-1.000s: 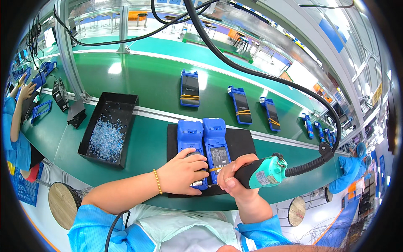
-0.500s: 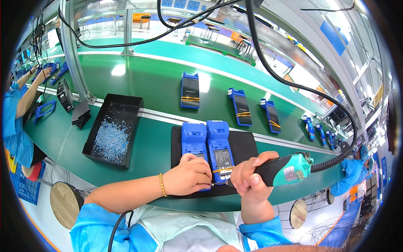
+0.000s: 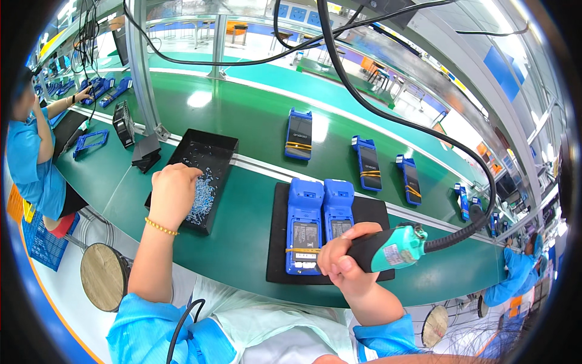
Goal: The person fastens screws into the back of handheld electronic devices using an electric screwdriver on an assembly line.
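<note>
My left hand (image 3: pixel 174 195) is over the black tray (image 3: pixel 213 136) of small blue-and-silver screws (image 3: pixel 205 197). Its fingers are bent together at the screws; whatever lies between them is hidden. In my right hand (image 3: pixel 347 258) is a teal-and-black electric screwdriver (image 3: pixel 391 249), held sideways with its tip toward the devices. Two blue handheld terminals lie back up, side by side, on a black mat (image 3: pixel 377 213). The left terminal (image 3: pixel 304 227) has a yellow rubber band across it near the screwdriver's tip; my right hand partly covers the right terminal (image 3: pixel 338 203).
Several blue terminals, one of them the nearest screen-up unit (image 3: pixel 299 134), lie on the green belt behind a metal rail. A black cable (image 3: pixel 388 112) hangs overhead to the screwdriver. Left of the tray are black pieces (image 3: pixel 146 151) and a blue frame (image 3: pixel 91 142). A co-worker (image 3: pixel 37 151) sits further left.
My left hand has left the terminals and moved left to the screw tray. The screwdriver stays in my right hand, its tip now at the left terminal's lower edge. The view has shifted.
</note>
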A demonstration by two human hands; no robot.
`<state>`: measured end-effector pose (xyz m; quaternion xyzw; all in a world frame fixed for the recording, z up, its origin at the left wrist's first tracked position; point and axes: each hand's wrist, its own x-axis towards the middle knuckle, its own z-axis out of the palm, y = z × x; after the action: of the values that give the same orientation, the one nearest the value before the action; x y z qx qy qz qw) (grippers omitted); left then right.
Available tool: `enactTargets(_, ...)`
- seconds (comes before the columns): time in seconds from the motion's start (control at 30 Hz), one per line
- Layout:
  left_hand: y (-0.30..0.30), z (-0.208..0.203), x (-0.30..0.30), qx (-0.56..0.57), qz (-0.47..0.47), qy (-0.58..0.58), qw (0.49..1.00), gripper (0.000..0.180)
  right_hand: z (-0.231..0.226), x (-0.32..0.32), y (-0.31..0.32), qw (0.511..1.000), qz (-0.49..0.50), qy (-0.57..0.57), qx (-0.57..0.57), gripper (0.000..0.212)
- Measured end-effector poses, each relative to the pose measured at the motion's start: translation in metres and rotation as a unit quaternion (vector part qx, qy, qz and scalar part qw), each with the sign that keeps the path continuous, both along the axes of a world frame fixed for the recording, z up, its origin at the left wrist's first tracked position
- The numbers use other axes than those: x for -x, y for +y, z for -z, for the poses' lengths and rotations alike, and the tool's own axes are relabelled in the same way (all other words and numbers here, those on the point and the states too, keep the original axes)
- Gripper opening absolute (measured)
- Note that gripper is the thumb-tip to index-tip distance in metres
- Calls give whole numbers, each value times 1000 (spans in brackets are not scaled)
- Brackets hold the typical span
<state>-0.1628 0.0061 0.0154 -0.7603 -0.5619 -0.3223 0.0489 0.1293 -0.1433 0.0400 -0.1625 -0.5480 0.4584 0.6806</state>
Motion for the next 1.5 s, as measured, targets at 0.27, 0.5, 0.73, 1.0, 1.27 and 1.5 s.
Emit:
enactTargets(0.27,-22,16,-4,19,-23,46,999,28,8,8,4,999,-3,-37,11,41)
enactTargets(0.5,-97,24,-64,95,342,-8,935,29,8,13,3,999,10,-28,36,40)
enactTargets(0.73,-114,47,-98,126,361,-48,923,29,5,18,1,995,30,-86,44,40)
enactTargets(1.0,-108,53,-101,144,371,-54,916,29,-3,28,-1,975,72,-201,53,36)
enactTargets(1.27,-106,59,-101,116,377,-68,916,27,-5,31,-2,968,89,-230,39,34)
enactTargets(1.5,-111,59,-99,138,383,-79,910,27,-7,34,-5,964,100,-241,46,33)
